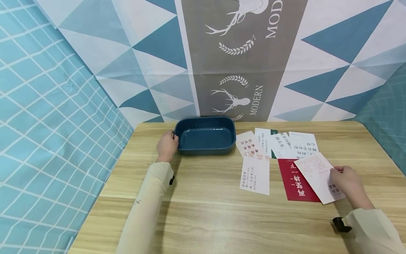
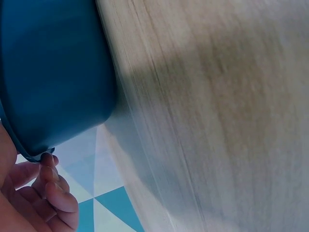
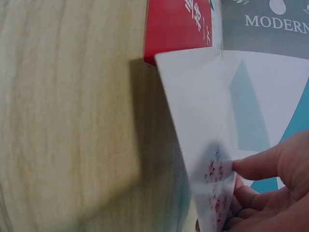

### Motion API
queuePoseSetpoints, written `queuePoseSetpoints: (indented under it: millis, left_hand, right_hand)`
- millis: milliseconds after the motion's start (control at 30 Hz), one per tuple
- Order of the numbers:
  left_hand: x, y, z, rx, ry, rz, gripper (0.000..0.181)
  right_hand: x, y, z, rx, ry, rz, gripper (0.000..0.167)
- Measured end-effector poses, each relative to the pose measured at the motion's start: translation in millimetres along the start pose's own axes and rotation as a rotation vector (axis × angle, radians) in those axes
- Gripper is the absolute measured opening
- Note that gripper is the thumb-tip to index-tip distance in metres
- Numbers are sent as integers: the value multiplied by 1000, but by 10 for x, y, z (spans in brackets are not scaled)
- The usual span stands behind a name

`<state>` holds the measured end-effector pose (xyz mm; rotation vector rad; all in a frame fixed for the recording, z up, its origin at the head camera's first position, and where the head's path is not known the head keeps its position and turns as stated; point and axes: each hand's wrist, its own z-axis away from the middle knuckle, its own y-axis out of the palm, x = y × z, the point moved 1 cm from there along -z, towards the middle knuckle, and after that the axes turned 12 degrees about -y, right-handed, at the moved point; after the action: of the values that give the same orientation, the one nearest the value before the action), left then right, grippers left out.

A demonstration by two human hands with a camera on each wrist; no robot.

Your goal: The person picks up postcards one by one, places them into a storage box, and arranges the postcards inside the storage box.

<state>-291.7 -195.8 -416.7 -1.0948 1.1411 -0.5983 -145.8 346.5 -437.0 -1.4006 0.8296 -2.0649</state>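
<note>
Fingers of the left hand (image 1: pixel 167 146) are gripping a glossy, round-cornered blue tray (image 1: pixel 207 152) on the wood-grain worktop (image 1: pixel 222 225); those of the right hand (image 1: pixel 348 182) are pinching a thin white card (image 1: pixel 318 178) overlapping a red card (image 1: pixel 292 180).

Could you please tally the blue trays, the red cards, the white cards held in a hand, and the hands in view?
Blue tray: 1
Red card: 1
Held white card: 1
Hands, left hand and right hand: 2
Total: 5
</note>
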Motion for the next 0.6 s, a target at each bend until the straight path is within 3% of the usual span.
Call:
queuePoseSetpoints:
  millis: [333,600]
  left_hand:
    - [-10,-4,-10,-1,-3,6,39]
    - [0,10,-22,16,-13,17,41]
  right_hand:
    - [127,-11,24,-48,-54,14,60]
    - [333,-11,-18,-77,-184,58,57]
